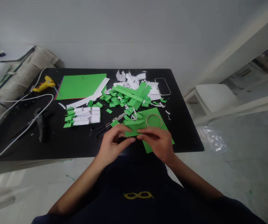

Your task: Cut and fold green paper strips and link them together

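A folded green paper piece (134, 128) is pinched between both my hands over the near edge of the black table (78, 146). My left hand (114, 141) grips its left end with thumb and fingers closed. My right hand (158, 141) holds its right end the same way. Under my right hand lies a green sheet (156, 116) with a ring of tape (154, 120) on it. Just beyond my left hand, scissors (106, 127) lie on the table.
A pile of green strips and small cut pieces (126, 98) fills the table's middle, with white scraps (131, 77) behind. White and green folded bits (84, 115) sit left of centre. A large green sheet (81, 85), yellow glue gun (44, 84), white cable (19, 124) and phone (163, 86) also lie there.
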A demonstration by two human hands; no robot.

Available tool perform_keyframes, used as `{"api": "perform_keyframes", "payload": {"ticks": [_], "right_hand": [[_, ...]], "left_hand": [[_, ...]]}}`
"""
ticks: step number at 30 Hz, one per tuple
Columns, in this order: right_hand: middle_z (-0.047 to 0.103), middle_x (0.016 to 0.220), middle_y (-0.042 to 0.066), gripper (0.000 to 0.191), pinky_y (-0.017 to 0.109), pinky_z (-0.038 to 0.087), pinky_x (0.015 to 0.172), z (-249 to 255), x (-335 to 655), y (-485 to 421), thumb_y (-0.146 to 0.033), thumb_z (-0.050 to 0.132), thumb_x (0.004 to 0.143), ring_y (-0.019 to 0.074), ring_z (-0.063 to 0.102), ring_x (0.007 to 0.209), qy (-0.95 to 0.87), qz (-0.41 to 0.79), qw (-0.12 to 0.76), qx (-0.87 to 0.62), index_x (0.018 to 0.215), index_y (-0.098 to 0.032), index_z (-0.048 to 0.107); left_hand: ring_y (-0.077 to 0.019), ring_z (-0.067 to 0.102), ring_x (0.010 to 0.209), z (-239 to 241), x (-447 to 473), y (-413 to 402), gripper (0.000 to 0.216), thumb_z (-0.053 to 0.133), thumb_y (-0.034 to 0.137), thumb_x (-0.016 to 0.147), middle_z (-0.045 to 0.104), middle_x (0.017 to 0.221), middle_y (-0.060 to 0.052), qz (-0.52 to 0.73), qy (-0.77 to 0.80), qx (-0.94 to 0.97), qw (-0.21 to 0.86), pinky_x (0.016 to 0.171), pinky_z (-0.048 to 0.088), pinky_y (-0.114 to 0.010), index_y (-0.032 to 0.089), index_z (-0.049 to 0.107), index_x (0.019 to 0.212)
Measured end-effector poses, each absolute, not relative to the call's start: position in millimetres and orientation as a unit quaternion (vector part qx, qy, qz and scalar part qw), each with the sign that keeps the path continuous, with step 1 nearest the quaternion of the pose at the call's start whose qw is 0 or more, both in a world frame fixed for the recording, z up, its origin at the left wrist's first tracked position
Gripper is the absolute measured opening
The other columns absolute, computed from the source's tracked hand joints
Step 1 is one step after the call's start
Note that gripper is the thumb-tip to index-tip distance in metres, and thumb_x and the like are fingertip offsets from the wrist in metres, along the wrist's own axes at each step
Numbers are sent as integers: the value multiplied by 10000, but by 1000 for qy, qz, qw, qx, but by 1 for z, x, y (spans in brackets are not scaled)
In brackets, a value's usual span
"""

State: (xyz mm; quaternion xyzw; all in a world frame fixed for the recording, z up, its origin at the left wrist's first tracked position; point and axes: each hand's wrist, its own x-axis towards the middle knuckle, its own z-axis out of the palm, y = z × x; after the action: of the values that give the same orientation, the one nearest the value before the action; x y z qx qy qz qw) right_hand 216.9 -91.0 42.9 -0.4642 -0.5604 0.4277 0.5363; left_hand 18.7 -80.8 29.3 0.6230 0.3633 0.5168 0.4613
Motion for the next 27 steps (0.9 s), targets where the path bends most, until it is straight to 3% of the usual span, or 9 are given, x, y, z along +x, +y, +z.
{"api": "perform_keyframes", "payload": {"ticks": [6,12,19,27], "right_hand": [[838,849,-4,126,351,638,708,42,218,-91,-264,864,852,206,788,750,-577,447,517,-447,958,-334,868],[806,799,-14,74,315,672,689,42,211,-95,-262,818,894,184,803,703,-510,498,536,-452,953,-261,775],[797,764,-35,324,303,685,667,41,206,-95,-292,852,865,197,815,682,-457,534,545,-458,1019,-273,568],[794,805,-6,337,332,704,700,46,207,-95,-350,834,871,224,830,759,-440,562,523,-467,1079,-257,586]], "left_hand": [[-94,642,694,33,18,-80,61,789,168,898,680,853,-3,536,396,614,422,631,522,-199,194,737,882],[-117,687,650,34,25,-86,112,777,153,896,697,756,-1,559,409,559,455,608,558,-220,183,690,832],[-101,709,598,35,33,-86,260,823,127,829,674,714,51,594,415,477,498,589,578,-200,204,578,864],[-117,705,593,36,33,-83,335,855,221,807,700,717,55,583,423,444,534,601,626,-251,226,549,944]]}}
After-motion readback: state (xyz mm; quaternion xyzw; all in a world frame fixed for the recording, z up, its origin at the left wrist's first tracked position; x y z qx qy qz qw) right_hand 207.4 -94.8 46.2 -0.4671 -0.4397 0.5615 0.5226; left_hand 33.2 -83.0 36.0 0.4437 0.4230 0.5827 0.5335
